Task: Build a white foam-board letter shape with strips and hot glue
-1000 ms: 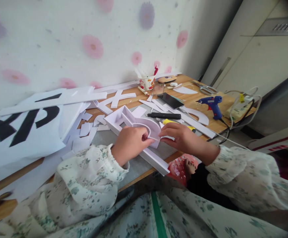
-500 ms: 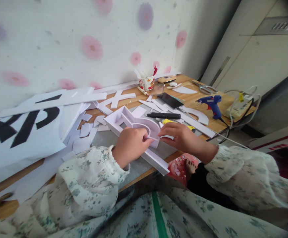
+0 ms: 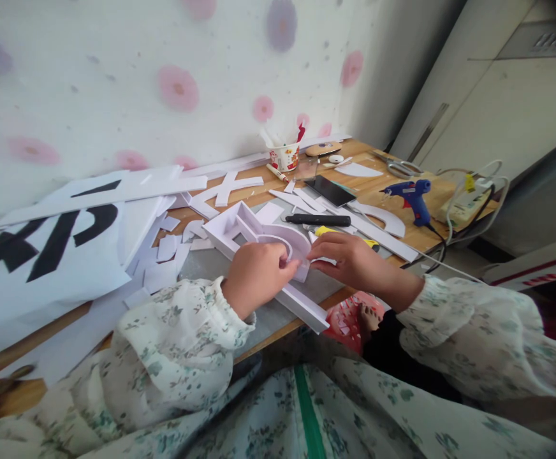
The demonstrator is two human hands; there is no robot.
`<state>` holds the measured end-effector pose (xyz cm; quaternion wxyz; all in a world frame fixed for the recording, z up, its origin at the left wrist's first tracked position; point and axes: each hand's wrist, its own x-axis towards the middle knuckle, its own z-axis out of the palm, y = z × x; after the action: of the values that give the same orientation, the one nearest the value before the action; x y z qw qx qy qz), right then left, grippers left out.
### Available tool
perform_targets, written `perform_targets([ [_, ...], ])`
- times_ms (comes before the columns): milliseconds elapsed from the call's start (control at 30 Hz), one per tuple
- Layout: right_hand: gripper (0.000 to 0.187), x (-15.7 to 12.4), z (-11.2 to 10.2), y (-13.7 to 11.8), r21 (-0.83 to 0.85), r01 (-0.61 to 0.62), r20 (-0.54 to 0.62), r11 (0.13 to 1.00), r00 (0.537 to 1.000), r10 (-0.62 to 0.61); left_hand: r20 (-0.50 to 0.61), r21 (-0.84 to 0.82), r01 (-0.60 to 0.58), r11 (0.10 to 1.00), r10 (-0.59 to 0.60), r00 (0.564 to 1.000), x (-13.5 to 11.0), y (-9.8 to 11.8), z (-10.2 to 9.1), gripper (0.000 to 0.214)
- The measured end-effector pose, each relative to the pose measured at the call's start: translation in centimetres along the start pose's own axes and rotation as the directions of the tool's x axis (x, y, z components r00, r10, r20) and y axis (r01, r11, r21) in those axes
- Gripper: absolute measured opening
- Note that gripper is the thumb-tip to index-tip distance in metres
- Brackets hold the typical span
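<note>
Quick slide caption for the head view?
Left hand and right hand pinch a curved white strip on a foam-board letter; glue gun nearby.

Wooden tabletop [image 3: 364,185] littered with white foam offcuts [image 3: 166,248]; a white foam frame [image 3: 240,226] at the near edge, blue glue gun [image 3: 410,197] and scissors [image 3: 405,167] toward the right edge, printed sheet [image 3: 43,255] at the left.

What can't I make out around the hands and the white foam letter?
- Head view: how the left hand and right hand grip the curved strip on the white foam letter; the hands cover the contact.
- Head view: contents of the paper cup; too small.
- Head view: the printed sheet; cut off by the left edge.
- Head view: the red basket; mostly hidden under the table.
</note>
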<state>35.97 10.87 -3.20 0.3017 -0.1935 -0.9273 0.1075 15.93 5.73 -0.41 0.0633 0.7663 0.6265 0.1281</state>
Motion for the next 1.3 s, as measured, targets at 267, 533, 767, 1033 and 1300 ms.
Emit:
perform_targets([
  [267, 0.008, -0.02, -0.04, 0.02, -0.019, -0.004, 0.009, 1.0, 1.0, 0.004, 0.025, 0.035, 0.001, 0.999, -0.002, 1.0, 0.17, 0.2, -0.17, 0.032],
  [533, 0.009, -0.11, 0.07, -0.19, -0.014, 0.003, 0.004, 1.0, 1.0, -0.003, 0.006, 0.051, -0.047, 0.998, 0.046, 0.999, -0.01, -0.11, 0.04, 0.03],
  [767, 0.009, -0.18, -0.17, -0.26, -0.016, -0.019, 0.027, 1.0, 0.999, 0.019, 0.075, 0.089, -0.08, 0.993, 0.073, 0.995, 0.19, -0.2, -0.22, 0.011],
  [1033, 0.01, 0.09, -0.29, -0.36, -0.012, -0.011, 0.052, 1.0, 0.999, 0.011, 0.076, 0.164, -0.023, 0.986, 0.011, 0.997, 0.58, 0.37, -0.03, 0.014],
  [1300, 0.011, 0.04, -0.2, -0.17, -0.01, 0.003, 0.049, 1.0, 0.999, -0.003, 0.066, 0.167, -0.006, 0.986, -0.005, 0.998, 0.5, 0.4, 0.04, 0.015],
])
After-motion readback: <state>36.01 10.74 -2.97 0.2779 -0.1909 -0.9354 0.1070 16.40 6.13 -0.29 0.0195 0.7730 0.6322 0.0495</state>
